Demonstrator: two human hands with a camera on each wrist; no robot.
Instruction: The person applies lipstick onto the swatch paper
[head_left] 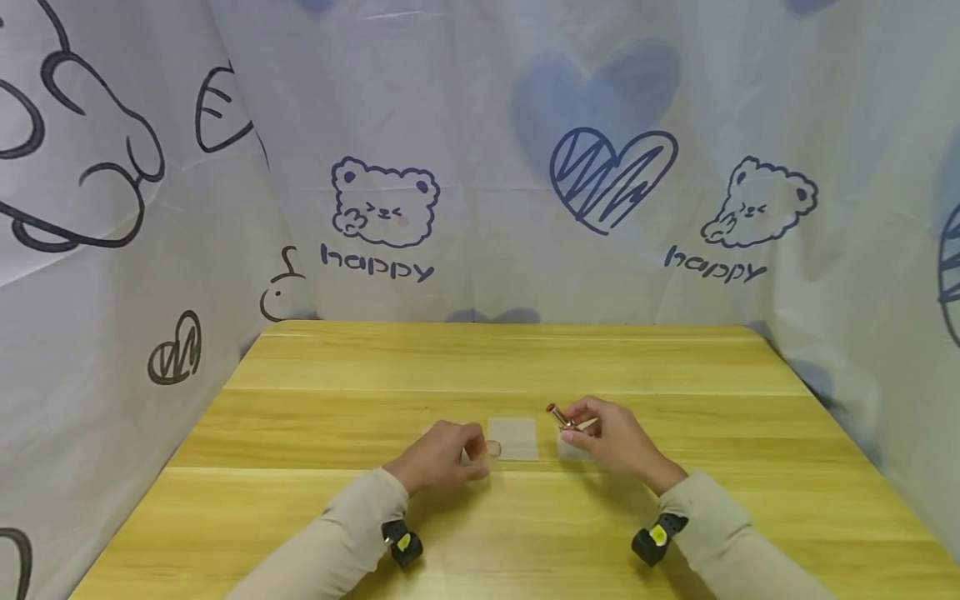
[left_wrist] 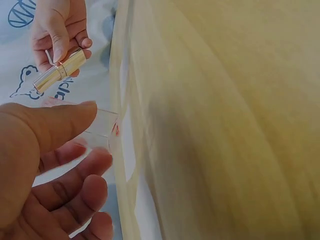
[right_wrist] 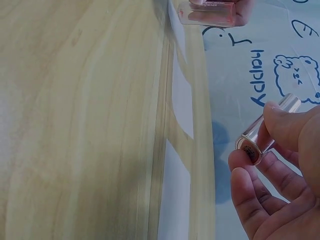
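Pinching a gold tube [left_wrist: 62,72] between thumb and fingers, the right grip [head_left: 618,442] has it up off the desk [head_left: 502,542], reddish end poking out left, with a white paper square [head_left: 573,452] just by that grip. Left grip [head_left: 444,456] has a pinch going too, on a clear plastic piece [left_wrist: 103,123], and another paper square [head_left: 513,437] sits between the two.
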